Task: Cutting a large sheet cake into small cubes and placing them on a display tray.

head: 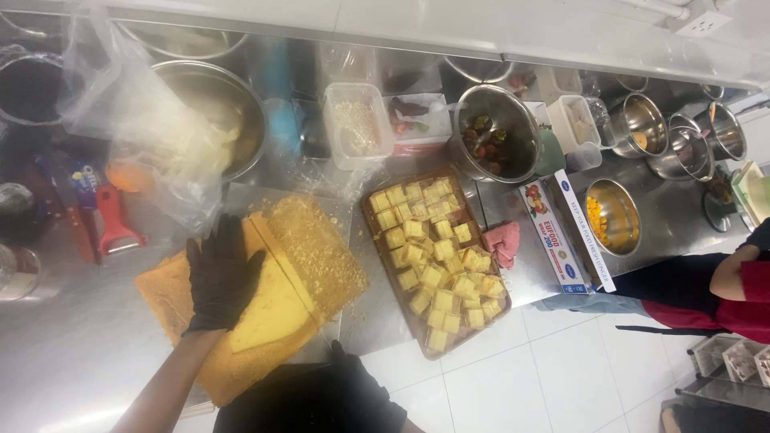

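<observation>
My left hand [220, 277], in a black glove, lies flat with fingers spread on a pale yellow sponge cake slab [273, 309]. The slab rests on a darker orange sheet [164, 293] on the steel counter. A crumbly golden layer [317, 248] lies beside the slab, just right of my fingers. A dark gloved shape [341, 357] at the slab's near edge seems to be my right hand; it merges with my black clothing, so its grip is unclear. A wooden board [383, 269] to the right carries several yellow cake cubes [437, 256].
Steel bowls [216, 104] [497, 128] [613, 216] and plastic tubs [357, 124] line the back of the counter. A clear plastic bag [128, 112], a red peeler [116, 228], a pink cloth [504, 240] and a wrap box [553, 236] lie about. Another person [742, 293] stands at right.
</observation>
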